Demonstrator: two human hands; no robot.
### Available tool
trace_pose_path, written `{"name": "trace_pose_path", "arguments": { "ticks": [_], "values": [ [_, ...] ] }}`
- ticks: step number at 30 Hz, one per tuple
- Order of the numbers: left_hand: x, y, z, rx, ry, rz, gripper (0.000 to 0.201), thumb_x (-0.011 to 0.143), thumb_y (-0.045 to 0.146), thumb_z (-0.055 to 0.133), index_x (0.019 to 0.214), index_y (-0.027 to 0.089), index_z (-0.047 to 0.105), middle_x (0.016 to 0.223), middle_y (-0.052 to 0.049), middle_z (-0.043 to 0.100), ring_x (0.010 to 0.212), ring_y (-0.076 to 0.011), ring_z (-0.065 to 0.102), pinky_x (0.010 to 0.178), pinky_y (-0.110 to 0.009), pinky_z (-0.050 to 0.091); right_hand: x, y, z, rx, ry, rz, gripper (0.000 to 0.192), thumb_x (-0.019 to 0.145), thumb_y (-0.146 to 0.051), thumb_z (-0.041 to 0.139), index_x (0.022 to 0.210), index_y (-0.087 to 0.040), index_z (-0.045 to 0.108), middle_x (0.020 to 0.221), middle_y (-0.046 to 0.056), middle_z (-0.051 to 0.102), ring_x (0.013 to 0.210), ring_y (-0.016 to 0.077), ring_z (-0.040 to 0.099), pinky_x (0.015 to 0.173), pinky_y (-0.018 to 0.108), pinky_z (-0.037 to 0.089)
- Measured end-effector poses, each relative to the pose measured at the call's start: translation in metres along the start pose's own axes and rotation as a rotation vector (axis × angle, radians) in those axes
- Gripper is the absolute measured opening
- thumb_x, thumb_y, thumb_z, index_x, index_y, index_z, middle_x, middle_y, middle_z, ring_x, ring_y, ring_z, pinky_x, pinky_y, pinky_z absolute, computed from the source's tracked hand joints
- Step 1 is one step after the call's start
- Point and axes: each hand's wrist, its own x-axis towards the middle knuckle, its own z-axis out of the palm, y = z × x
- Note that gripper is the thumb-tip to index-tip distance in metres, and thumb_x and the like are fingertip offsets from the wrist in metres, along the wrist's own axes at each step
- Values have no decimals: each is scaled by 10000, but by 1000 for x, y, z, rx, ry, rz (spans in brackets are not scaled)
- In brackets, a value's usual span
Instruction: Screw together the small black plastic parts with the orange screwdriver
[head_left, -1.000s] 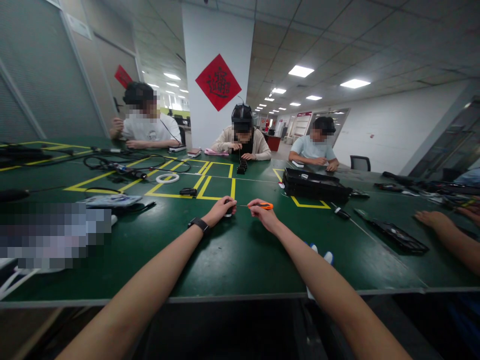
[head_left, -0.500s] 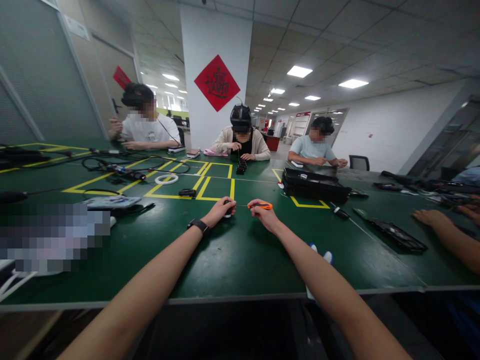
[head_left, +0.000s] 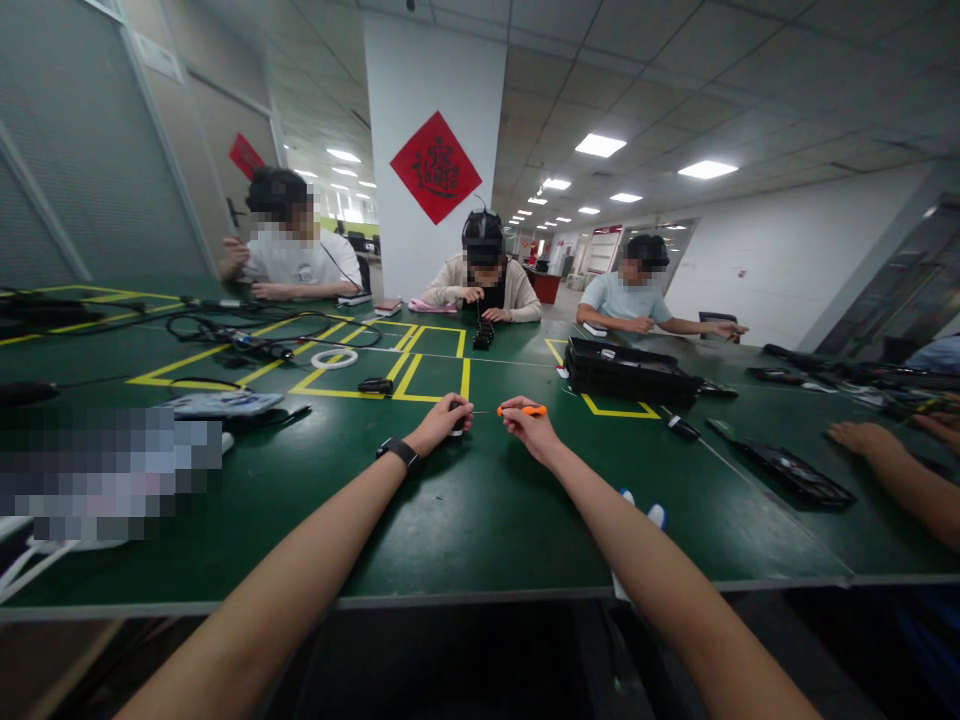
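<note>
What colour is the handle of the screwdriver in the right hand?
Orange, seen in the head view: the screwdriver handle pokes out of the right hand.

- Both forearms are extended forward, converging toward 12 o'clock.
- Left hand (head_left: 442, 422): fingers are curled inward in a closed pinch, knuckles up; a dark band is worn at the wrist.
- Right hand (head_left: 529, 425): fingers are closed in a grip, thumb on top, at 3 o'clock of the left hand and just beside it.

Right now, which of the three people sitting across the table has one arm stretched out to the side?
The person in the light blue shirt, farthest right of the three. The other two keep their hands close to their bodies.
</note>
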Motion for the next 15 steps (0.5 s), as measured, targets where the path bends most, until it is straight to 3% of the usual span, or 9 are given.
{"name": "trace_pose_path", "arguments": {
  "ticks": [3,7,12,15],
  "values": [
    [1,-2,-2,-11,20,-8,291,718,369,611,874,170,466,689,6,564,565,-97,566,544,-235,437,-3,-3,2,-15,-52,9,198,578,-228,699,761,-179,637,650,-24,580,534,67,483,498,190,380],
    [0,-1,-1,-2,19,-1,280,720,364,610,868,172,469,694,13,555,564,-92,568,536,-223,431,-3,-3,6,81,-29,91,271,689,-417,599,835,-190,633,750,8,604,579,83,530,497,196,402],
    [-4,3,1,8,9,10,287,707,365,622,861,169,481,694,17,549,570,-91,571,542,-223,436,1,2,2,98,65,96,251,635,-387,672,664,-176,539,490,-53,500,397,52,414,389,175,318],
    [-3,3,0,-19,25,0,299,690,356,639,865,166,488,675,23,539,562,-88,565,536,-221,433,0,1,-1,29,75,36,270,577,-335,733,671,-177,536,511,-49,544,407,52,435,386,170,319]
  ]
}}
